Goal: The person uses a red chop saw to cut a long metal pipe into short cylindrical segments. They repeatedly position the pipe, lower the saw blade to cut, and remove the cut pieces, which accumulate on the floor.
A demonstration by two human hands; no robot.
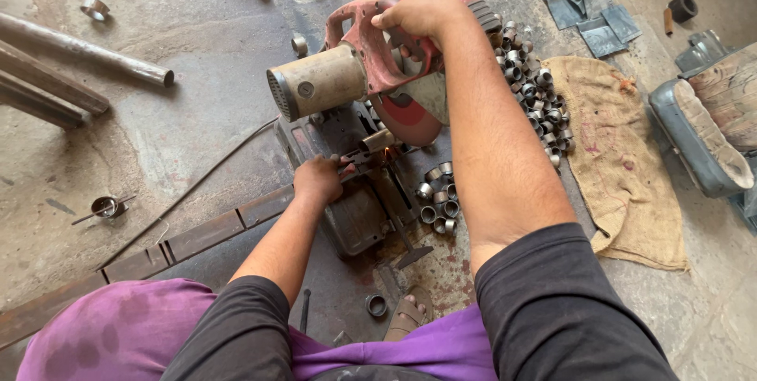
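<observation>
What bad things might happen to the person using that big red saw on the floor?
The bare left hand holds the pipe very near the red cutting disc, so a slip might cut the fingers. The right hand grips the saw handle with no glove, and sparks may sting. A sandalled foot sits close to the saw base, where a cut ring might land.

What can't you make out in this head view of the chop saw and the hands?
- Left hand fingers: curled under at the vise, grip hidden.
- Cut point: hidden by the saw's red blade guard.
- Right hand palm: wrapped around the handle, trigger unseen.
- Long pipes: cut off by left edge.
</observation>
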